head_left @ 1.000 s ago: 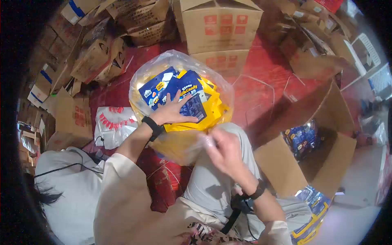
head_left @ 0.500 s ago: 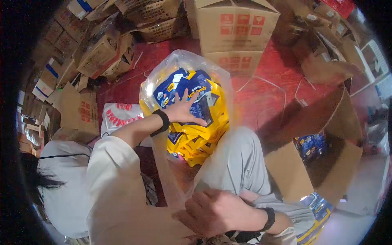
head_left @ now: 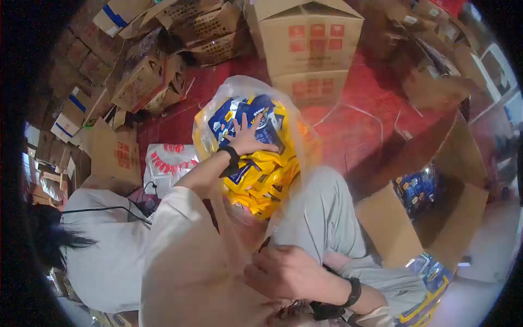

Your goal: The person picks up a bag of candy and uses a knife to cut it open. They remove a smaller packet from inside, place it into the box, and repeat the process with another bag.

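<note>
A clear plastic bag (head_left: pixel 235 86) full of yellow and blue packets (head_left: pixel 267 177) stands in the middle, its film stretching down toward my body. My left hand (head_left: pixel 248 137) lies with spread fingers on the blue packets at the top, holding none of them. Lower down, in front of my body, my right hand (head_left: pixel 283 271) is closed, with its fingers curled at the end of the bag's film. The grip itself is partly hidden behind the knuckles. My grey-trousered knee (head_left: pixel 318 204) is beside the bag's right side.
An open carton (head_left: pixel 387 218) with blue packets stands at the right, more packets (head_left: pixel 433 275) below it. Stacked cartons (head_left: pixel 310 46) rise behind the bag. A white bag with red print (head_left: pixel 171 166) lies on the left, near a person's pale-clothed back (head_left: pixel 103 250). Red floor (head_left: pixel 365 109) shows behind.
The whole view has shifted slightly. My left hand stays spread on the packets, a little higher on the pile. My right hand's fingers look more curled than before.
</note>
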Available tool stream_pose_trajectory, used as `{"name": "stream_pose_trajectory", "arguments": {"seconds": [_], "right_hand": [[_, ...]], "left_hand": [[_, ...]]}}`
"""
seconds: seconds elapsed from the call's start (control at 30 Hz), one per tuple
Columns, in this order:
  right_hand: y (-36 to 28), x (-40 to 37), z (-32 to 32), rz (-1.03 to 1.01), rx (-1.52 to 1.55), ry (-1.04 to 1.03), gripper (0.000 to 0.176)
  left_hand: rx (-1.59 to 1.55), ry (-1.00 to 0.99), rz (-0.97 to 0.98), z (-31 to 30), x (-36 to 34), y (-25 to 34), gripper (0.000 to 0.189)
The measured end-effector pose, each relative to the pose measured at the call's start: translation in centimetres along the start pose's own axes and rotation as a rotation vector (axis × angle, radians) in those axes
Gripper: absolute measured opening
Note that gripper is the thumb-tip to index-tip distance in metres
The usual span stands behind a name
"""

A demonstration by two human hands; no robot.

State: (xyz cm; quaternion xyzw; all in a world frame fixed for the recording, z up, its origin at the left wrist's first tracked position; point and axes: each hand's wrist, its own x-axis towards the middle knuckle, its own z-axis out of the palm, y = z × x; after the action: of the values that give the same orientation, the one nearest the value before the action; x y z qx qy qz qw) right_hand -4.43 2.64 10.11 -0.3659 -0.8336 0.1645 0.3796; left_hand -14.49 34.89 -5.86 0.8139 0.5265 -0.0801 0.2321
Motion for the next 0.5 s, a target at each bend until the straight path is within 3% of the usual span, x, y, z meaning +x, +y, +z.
{"name": "stream_pose_trajectory", "arguments": {"seconds": [0.1,0.17,0.27,0.3,0.37,0.43,0.5], "right_hand": [[-0.5,-1.1,0.1,0.108,-0.018,0.026,0.022],[-0.6,-1.7,-0.3,0.145,0.004,0.063,0.027],[-1.2,-2.5,-0.7,0.153,-0.022,0.077,0.028],[-1.4,-2.8,-0.9,0.155,-0.030,0.075,0.028],[-1.8,-3.4,-0.8,0.181,-0.049,0.087,0.027],[-1.9,-4.5,-0.5,0.191,-0.078,0.080,0.025],[-2.3,-5.0,-0.8,0.256,-0.067,0.075,0.024]], "left_hand": [[-0.215,0.033,0.059,-2.6,-0.6,-1.2,0.120],[-0.197,0.093,0.082,-4.2,-2.0,-1.4,0.108],[-0.360,0.018,-0.059,-7.5,-6.0,0.6,0.100],[-0.224,0.194,0.105,-7.8,-5.0,-2.6,0.089],[-0.056,0.259,0.262,-8.6,-3.4,-6.6,0.078],[0.276,0.355,-0.021,-9.6,-6.5,-5.1,0.083],[0.294,0.294,-0.031,-9.8,-6.7,-5.9,0.094]]}}
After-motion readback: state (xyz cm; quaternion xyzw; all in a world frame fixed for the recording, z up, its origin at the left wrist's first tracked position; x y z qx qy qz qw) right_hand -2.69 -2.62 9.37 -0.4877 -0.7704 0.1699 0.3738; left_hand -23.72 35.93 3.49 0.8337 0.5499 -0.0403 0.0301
